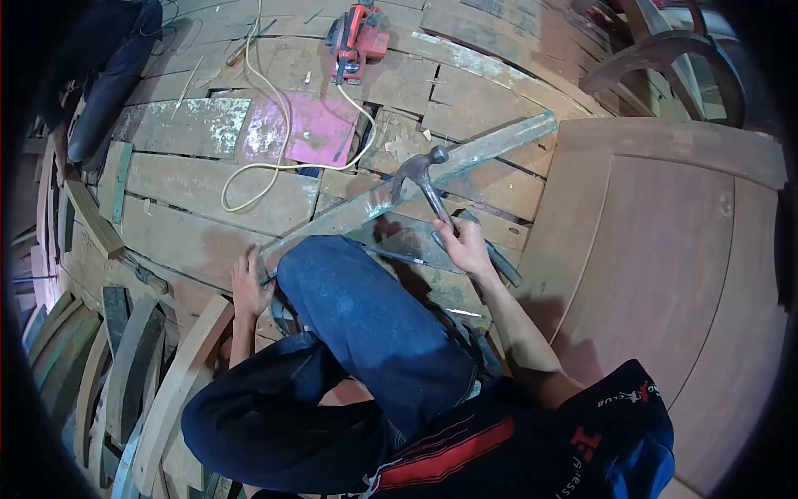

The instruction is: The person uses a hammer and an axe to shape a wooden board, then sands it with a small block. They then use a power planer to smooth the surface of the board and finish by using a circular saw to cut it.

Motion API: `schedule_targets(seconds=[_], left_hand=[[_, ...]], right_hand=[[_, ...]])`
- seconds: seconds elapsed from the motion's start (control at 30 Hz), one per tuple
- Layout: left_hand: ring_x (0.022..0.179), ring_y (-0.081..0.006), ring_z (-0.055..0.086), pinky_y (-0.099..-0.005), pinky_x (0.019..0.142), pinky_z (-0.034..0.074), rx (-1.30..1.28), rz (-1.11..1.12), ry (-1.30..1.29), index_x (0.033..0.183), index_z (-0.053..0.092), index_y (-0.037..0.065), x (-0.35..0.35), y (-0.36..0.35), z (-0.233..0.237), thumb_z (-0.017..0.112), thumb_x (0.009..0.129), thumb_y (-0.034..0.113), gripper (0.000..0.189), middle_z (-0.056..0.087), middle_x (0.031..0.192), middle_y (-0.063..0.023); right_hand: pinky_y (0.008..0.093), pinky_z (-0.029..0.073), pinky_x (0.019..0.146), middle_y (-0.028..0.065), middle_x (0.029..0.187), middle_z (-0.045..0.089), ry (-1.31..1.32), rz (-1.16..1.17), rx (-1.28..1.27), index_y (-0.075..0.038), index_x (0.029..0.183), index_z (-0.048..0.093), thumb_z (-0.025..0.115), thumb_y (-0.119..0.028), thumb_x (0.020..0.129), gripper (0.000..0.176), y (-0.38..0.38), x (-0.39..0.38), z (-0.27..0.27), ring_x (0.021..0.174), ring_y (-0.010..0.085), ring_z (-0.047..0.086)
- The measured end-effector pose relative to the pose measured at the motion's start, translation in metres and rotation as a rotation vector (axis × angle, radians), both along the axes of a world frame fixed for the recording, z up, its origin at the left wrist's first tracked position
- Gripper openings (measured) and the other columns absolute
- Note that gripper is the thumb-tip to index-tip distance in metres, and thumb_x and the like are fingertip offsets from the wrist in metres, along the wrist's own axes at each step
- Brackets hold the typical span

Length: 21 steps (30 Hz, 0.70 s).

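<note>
Right hand: the right hand [465,247] was closed around the hammer, its fingers [453,239] wrapped about the handle with no gap to be seen.
Hammer: the claw hammer [431,196] slanted up and away from the hand, its head over the long wooden strip; whether the two touched could not be told.
Wooden strip: the wooden strip [499,152] lay aslant on the floor, from beside the left hand at the near left to the far right, stopping near the wooden panel; the knee hid part of its near side.
Left hand: the left hand [249,287] was at the near end of the strip, fingers stretched out and thumb set apart; whether they had hold of the strip could not be told.
Dark handle: a dark handle [504,266] showed just beside the right wrist; the rest of that tool was partly hidden.
Floor: worn planks [224,187] ran beneath, with a pink board [320,129] among them, beyond the strip.
Power tool: a red power tool [359,50] rested at the far side, its pale cord [288,125] looping toward the near left.
Right side: a broad wooden panel [665,241] lay there.
Near left: curved wooden pieces [179,387] were crowded together.
Far left: another person's dark trouser leg [112,108] showed.
</note>
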<state>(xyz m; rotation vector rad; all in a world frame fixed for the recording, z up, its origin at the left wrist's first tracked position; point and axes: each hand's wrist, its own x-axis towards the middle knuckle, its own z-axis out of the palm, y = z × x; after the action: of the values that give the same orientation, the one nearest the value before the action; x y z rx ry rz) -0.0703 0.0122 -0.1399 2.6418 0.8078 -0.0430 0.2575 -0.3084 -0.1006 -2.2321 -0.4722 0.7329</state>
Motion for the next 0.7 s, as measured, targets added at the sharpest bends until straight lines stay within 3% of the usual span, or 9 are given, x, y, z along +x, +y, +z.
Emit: schedule_targets(seconds=[0.13, 0.23, 0.27, 0.37, 0.47, 0.57, 0.6, 0.63, 0.7], left_hand=[[0.124, -0.0404, 0.05, -0.0466, 0.104, 0.04, 0.018, -0.06, -0.051, 0.143, 0.045, 0.005, 0.011, -0.001, 0.019, 0.077, 0.075, 0.015, 0.076, 0.054, 0.133, -0.0206], [0.119, -0.0394, 0.054, -0.0442, 0.1, 0.044, -0.24, -0.023, -0.174, 0.138, 0.05, 0.004, 0.015, 0.021, 0.046, 0.07, 0.087, 0.017, 0.056, 0.055, 0.131, -0.0201], [0.114, -0.0376, 0.058, -0.043, 0.095, 0.047, -0.323, -0.039, -0.086, 0.133, 0.054, 0.004, 0.027, 0.028, 0.079, 0.063, 0.095, 0.017, 0.042, 0.056, 0.129, -0.0191], [0.103, -0.0336, 0.063, -0.0412, 0.09, 0.051, -0.403, -0.133, 0.164, 0.123, 0.06, 0.006, 0.058, 0.05, 0.151, 0.063, 0.094, 0.018, 0.031, 0.063, 0.119, -0.0167], [0.1, -0.0337, 0.065, -0.0416, 0.087, 0.053, -0.381, -0.395, 0.292, 0.12, 0.062, 0.006, 0.096, 0.061, 0.187, 0.063, 0.094, 0.019, 0.029, 0.065, 0.116, -0.0165], [0.101, -0.0346, 0.066, -0.0434, 0.087, 0.053, -0.494, -0.461, 0.288, 0.12, 0.063, 0.007, 0.148, 0.05, 0.167, 0.062, 0.095, 0.025, 0.03, 0.065, 0.118, -0.0168], [0.102, -0.0367, 0.065, -0.0452, 0.087, 0.053, -0.397, -0.512, 0.223, 0.124, 0.061, 0.008, 0.159, 0.042, 0.139, 0.061, 0.095, 0.03, 0.036, 0.066, 0.117, -0.018], [0.103, -0.0389, 0.065, -0.0471, 0.088, 0.053, -0.301, -0.559, 0.16, 0.127, 0.06, 0.008, 0.166, 0.031, 0.112, 0.06, 0.095, 0.034, 0.042, 0.066, 0.116, -0.0191], [0.116, -0.0441, 0.058, -0.0529, 0.098, 0.048, -0.133, -0.501, 0.39, 0.143, 0.048, 0.009, 0.199, -0.013, 0.1, 0.058, 0.095, 0.044, 0.06, 0.06, 0.129, -0.0225]], right_hand=[[0.0279, 0.026, 0.039, -0.008, 0.053, 0.045, 0.683, -0.237, 0.42, -0.012, 0.06, 0.052, 0.07, -0.025, 0.093, 0.041, -0.006, -0.003, 0.001, 0.042, 0.0025, 0.036], [0.027, 0.026, 0.038, -0.0077, 0.05, 0.041, 0.5, -0.319, 0.255, -0.011, 0.062, 0.054, 0.067, -0.022, 0.095, 0.037, -0.008, 0.005, -0.005, 0.041, 0.0031, 0.036], [0.0266, 0.024, 0.037, -0.0079, 0.049, 0.04, 0.535, -0.321, 0.285, -0.01, 0.064, 0.054, 0.067, -0.021, 0.095, 0.036, -0.018, 0.009, -0.012, 0.04, 0.0034, 0.035], [0.027, 0.022, 0.036, -0.0072, 0.049, 0.041, 0.569, -0.385, 0.247, -0.005, 0.075, 0.069, 0.064, -0.021, 0.095, 0.026, -0.034, 0.011, -0.022, 0.037, 0.0045, 0.034], [0.0276, 0.024, 0.036, -0.0062, 0.049, 0.042, 0.6, -0.426, 0.229, -0.003, 0.084, 0.074, 0.062, -0.02, 0.095, 0.023, -0.051, 0.007, -0.04, 0.037, 0.0053, 0.035], [0.0256, 0.023, 0.035, -0.0074, 0.05, 0.038, 0.555, -0.379, 0.151, 0.002, 0.097, 0.065, 0.055, -0.017, 0.101, 0.022, -0.056, 0.001, -0.044, 0.036, 0.0042, 0.033], [0.0256, 0.023, 0.035, -0.0076, 0.05, 0.038, 0.531, -0.356, 0.152, 0.002, 0.098, 0.065, 0.055, -0.018, 0.1, 0.022, -0.056, -0.001, -0.047, 0.037, 0.0042, 0.032], [0.0271, 0.024, 0.038, -0.0068, 0.05, 0.04, 0.507, -0.353, 0.161, 0.0, 0.088, 0.067, 0.059, -0.019, 0.097, 0.023, -0.057, 0.0, -0.053, 0.04, 0.0047, 0.034], [0.0301, 0.028, 0.044, -0.0051, 0.051, 0.044, 0.464, -0.363, 0.173, -0.004, 0.067, 0.071, 0.065, -0.021, 0.091, 0.03, -0.061, -0.005, -0.061, 0.046, 0.0059, 0.039]])
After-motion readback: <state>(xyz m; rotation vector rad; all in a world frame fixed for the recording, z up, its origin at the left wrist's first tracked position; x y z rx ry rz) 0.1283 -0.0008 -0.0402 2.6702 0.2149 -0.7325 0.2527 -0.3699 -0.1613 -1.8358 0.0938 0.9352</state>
